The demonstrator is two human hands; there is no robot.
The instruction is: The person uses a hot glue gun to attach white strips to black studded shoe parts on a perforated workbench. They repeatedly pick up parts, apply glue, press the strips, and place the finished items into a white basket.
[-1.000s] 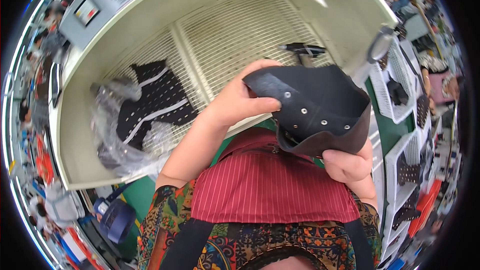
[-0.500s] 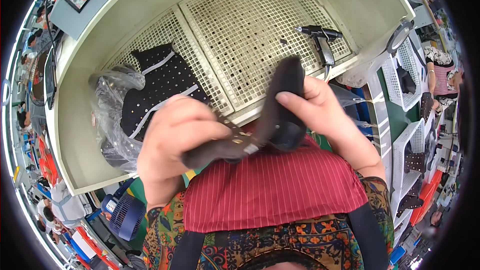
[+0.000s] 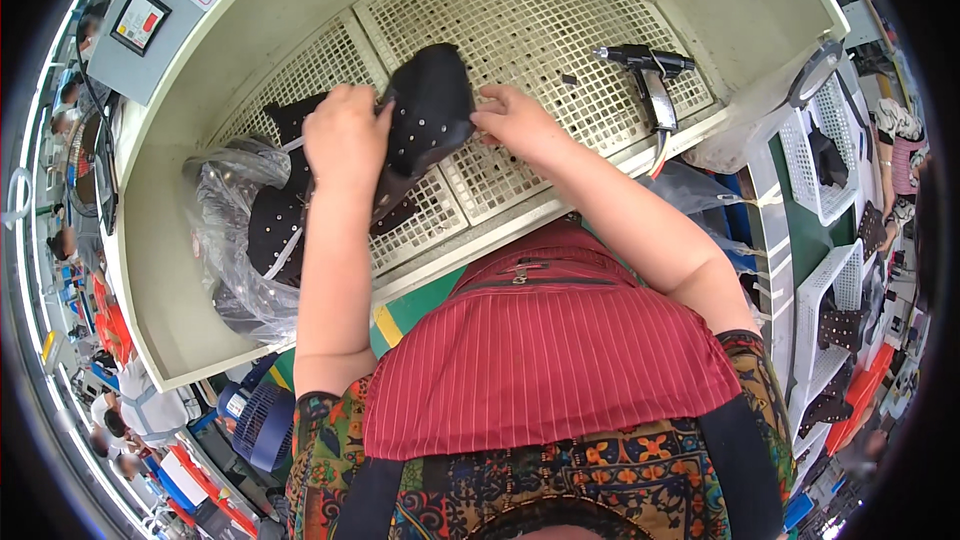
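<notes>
Above green floor (image 3: 420, 302), pale grating (image 3: 545, 25) underlies studded piece (image 3: 432, 100).

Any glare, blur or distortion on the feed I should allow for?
Head view: the cream bin looks bowed and the corners go black; left hand, right hand and studded black piece look fairly sharp; clear plastic bag shows glints; background near the rim looks soft.

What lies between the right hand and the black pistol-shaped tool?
In the head view, between the right hand and the black pistol-shaped tool lies perforated grating with one small dark piece on it.
</notes>
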